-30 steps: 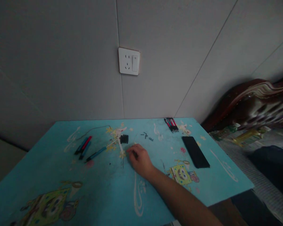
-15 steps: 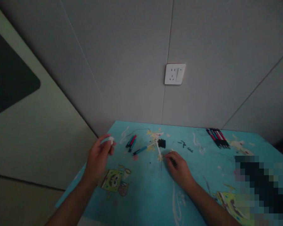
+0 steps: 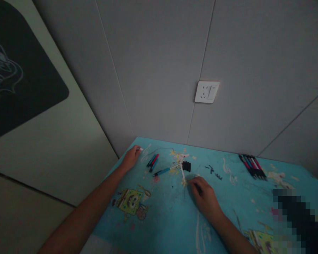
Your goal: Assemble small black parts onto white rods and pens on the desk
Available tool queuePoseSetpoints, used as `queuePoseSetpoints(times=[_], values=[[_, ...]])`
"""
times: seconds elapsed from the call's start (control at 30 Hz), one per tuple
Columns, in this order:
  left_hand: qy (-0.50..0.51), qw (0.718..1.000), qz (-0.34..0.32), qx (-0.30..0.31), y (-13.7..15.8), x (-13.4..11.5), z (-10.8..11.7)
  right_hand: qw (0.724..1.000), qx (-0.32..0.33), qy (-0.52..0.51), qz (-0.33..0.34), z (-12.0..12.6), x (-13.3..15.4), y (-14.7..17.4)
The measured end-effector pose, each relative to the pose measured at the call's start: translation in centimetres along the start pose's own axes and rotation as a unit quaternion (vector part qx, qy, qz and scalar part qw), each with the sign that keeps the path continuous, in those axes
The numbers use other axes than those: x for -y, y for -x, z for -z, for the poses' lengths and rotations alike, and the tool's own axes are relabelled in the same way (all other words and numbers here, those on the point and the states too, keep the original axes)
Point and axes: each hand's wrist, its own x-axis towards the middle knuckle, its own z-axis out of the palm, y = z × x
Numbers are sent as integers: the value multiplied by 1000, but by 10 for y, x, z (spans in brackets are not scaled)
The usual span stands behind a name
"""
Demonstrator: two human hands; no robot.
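Observation:
My left hand [image 3: 131, 157] is at the back left corner of the table, its fingers closed on a small white piece [image 3: 141, 149] whose kind I cannot make out. My right hand [image 3: 203, 192] rests on the table with fingers curled together; whatever they may hold is hidden. Just left of its fingertips lies a thin white stick [image 3: 182, 172]. Beside that stick are a blue pen barrel [image 3: 163, 171] with a white refill poking out and a cluster of black grips [image 3: 186, 166]. Several blue and red pen barrels [image 3: 153, 162] lie nearer my left hand.
Small dark parts [image 3: 213, 172] are scattered right of the grips. A row of assembled pens [image 3: 252, 167] lies at the back right. The blue cartoon-print tabletop [image 3: 164, 218] meets a grey wall with a socket [image 3: 207, 92]. A pixelated dark patch [image 3: 302, 218] covers the right front.
My left hand has reached farther back toward the table's rear left corner with the white piece. My right hand stays beside the white stick. The view has shifted left.

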Motion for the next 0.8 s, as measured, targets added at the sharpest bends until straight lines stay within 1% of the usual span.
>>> queuePoseSetpoints(times=[0.17,0.5,0.67,0.8], values=[[-27,999,-23,-6,-7,13,-9,1000,5,3,9,1,2,0],[-66,997,-33,-9,-11,30,-16,1000,20,12,5,1,1,1],[-76,996,-33,-10,-13,34,-18,1000,26,16,7,2,0,0],[-77,996,-38,-19,-11,32,-19,999,27,17,11,1,0,0]])
